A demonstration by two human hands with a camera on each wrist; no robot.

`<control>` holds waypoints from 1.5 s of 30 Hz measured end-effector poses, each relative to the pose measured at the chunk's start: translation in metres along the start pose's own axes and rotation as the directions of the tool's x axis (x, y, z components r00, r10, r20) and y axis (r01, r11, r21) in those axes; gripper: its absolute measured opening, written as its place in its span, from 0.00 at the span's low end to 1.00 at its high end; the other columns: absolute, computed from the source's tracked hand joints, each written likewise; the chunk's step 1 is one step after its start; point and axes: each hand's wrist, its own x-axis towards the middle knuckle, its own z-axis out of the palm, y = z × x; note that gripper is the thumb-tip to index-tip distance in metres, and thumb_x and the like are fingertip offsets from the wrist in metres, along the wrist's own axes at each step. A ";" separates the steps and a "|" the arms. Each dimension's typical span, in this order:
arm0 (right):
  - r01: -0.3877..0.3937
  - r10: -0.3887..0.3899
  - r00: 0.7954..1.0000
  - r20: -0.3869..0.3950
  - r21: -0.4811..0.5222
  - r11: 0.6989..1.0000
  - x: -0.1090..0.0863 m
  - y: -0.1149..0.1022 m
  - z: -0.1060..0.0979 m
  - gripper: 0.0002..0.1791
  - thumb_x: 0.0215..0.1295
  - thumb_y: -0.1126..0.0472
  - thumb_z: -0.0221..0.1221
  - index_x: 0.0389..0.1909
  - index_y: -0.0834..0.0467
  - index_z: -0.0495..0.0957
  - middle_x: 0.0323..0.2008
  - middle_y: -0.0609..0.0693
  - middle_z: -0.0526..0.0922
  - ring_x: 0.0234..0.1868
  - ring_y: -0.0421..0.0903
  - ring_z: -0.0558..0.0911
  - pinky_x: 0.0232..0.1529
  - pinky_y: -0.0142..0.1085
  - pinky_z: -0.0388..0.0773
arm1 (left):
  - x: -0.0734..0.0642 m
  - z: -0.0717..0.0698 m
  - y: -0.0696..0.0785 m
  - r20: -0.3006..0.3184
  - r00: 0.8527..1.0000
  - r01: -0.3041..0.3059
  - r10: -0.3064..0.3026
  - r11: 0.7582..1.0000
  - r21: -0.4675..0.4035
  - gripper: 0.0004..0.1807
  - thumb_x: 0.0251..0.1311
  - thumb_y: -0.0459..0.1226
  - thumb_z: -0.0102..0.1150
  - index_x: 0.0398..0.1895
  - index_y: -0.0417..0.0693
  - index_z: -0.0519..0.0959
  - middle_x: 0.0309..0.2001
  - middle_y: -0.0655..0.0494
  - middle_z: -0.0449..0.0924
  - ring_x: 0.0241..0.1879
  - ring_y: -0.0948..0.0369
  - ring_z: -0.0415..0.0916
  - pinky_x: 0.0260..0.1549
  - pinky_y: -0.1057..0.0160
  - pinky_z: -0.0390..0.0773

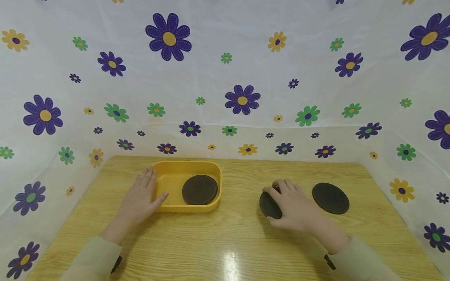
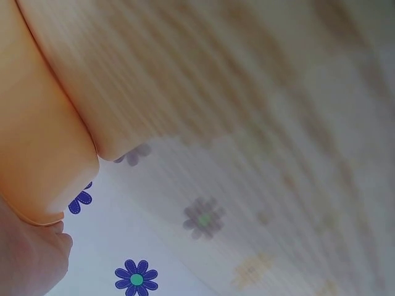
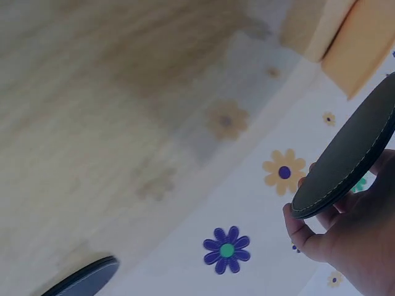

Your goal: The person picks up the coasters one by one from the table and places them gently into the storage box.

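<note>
My right hand [image 1: 291, 205] grips a round black coaster [image 1: 270, 205], tilted above the table right of centre. Stitching along its edge shows on the held coaster [image 3: 345, 151] in the right wrist view, where the fingers and thumb hold its rim. My left hand [image 1: 140, 195] rests against the left side of a yellow tray [image 1: 186, 208], fingers straight and the thumb reaching over the front left part. Inside the tray, toward its right end, lies another black coaster [image 1: 199, 189]. A third coaster [image 1: 331, 198] lies flat on the table, right of my right hand.
The wooden table [image 1: 211, 242] has a glossy surface that reflects light near the front. A white curtain [image 1: 207, 78] with printed flowers encloses the back and both sides. In the left wrist view the tray wall [image 2: 46, 123] stands close.
</note>
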 end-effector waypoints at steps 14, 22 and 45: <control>0.068 -0.067 0.997 -0.030 0.029 0.997 0.052 -0.024 -0.005 0.41 0.53 0.38 0.69 0.68 0.49 0.75 0.61 0.58 0.75 0.61 0.58 0.74 0.57 0.58 0.78 | 0.001 0.001 0.000 -0.008 1.000 -0.003 0.003 1.000 -0.001 0.51 0.77 0.59 0.50 0.80 0.22 0.52 0.83 0.28 0.47 0.84 0.33 0.45 0.83 0.36 0.53; 0.059 -0.060 0.998 0.006 0.073 0.996 0.080 -0.038 -0.008 0.43 0.55 0.36 0.67 0.71 0.48 0.74 0.64 0.58 0.73 0.63 0.58 0.72 0.61 0.57 0.77 | 0.001 0.002 -0.002 -0.026 1.000 -0.017 0.017 1.000 -0.007 0.51 0.77 0.59 0.50 0.80 0.22 0.53 0.83 0.27 0.48 0.83 0.32 0.47 0.82 0.35 0.54; 0.168 -0.171 0.985 0.035 0.078 0.983 0.157 -0.085 0.005 0.42 0.59 0.33 0.64 0.73 0.45 0.71 0.67 0.56 0.69 0.66 0.55 0.68 0.58 0.50 0.73 | 0.001 0.001 -0.001 0.000 1.000 -0.002 0.002 1.000 -0.015 0.51 0.77 0.59 0.50 0.81 0.23 0.51 0.84 0.28 0.46 0.84 0.33 0.45 0.82 0.35 0.53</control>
